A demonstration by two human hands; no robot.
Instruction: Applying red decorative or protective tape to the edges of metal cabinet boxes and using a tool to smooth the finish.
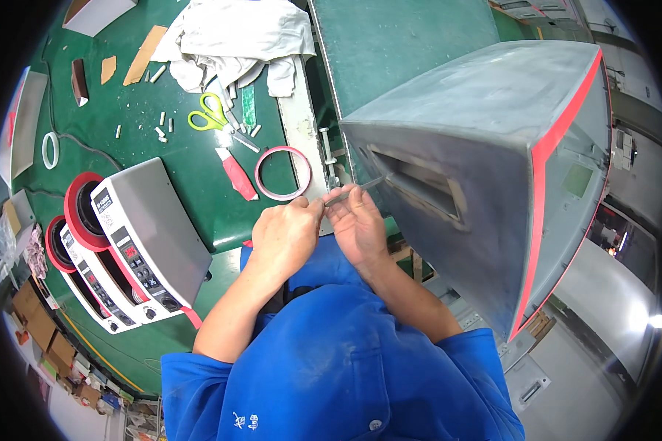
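Hands: left hand [285,234] and right hand [359,224] meet just in front of the grey housing [463,140], fingertips almost touching each other.
Left hand: fingers curled together, thumb and forefinger pinched on the near end of a thin grey strip [354,189].
Right hand: fingers closed on the same strip a little farther along, nearer the housing.
Strip: slim, pale grey, slanting up from the two hands toward the rectangular slot [419,187] in the housing's near face; its far tip lies at the slot's left corner, but whether it touches cannot be told.
Housing: large, grey, wedge-shaped, with red tape [559,136] along its right edges and a dark recessed slot on the side facing the person.
Sleeves: blue work clothing [346,353] below the hands, forearms bare.
Left of housing: green mat [184,154] carrying a loose ring of red tape [282,173], near the hands.
Farther left of housing: two white tape dispensers [136,235] with red rolls, side by side, well apart from the housing.
Beyond the ring, away from the person: green-handled scissors [210,114], a red-handled tool [237,175], small pale scraps, and a crumpled white cloth [235,37].
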